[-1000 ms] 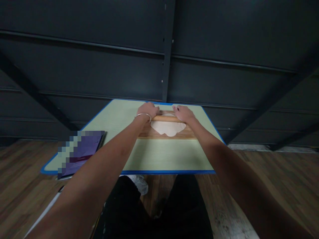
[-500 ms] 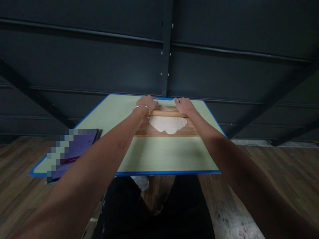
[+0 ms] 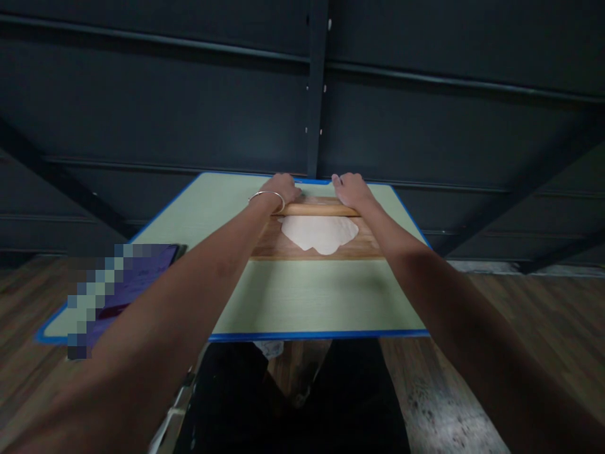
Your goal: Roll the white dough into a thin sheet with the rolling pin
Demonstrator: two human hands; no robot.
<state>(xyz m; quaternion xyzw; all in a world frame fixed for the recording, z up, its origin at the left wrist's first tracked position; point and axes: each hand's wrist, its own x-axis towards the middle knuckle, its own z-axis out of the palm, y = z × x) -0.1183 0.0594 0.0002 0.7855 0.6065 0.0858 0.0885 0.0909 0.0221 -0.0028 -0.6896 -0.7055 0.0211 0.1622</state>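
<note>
Both hands sit palm-down at the ends of a wooden rolling pin [image 3: 321, 210] — left hand [image 3: 282, 187] on its left end, right hand [image 3: 353, 189] on its right — but I cannot tell whether the fingers curl around it. The pin lies across the far part of a pale dough sheet [image 3: 321, 233], flat on a wooden board [image 3: 269, 244] atop the table [image 3: 312, 296]. The sheet's near edge is lobed and notched, so uneven pressure could deepen those notches into tears. Dough sticking to the pin might lift or fold. A hard push could slide the board, if nothing anchors it. The left forearm passes close by the purple-screened tablet [image 3: 139, 277] — a wide elbow swing might knock it.
</note>
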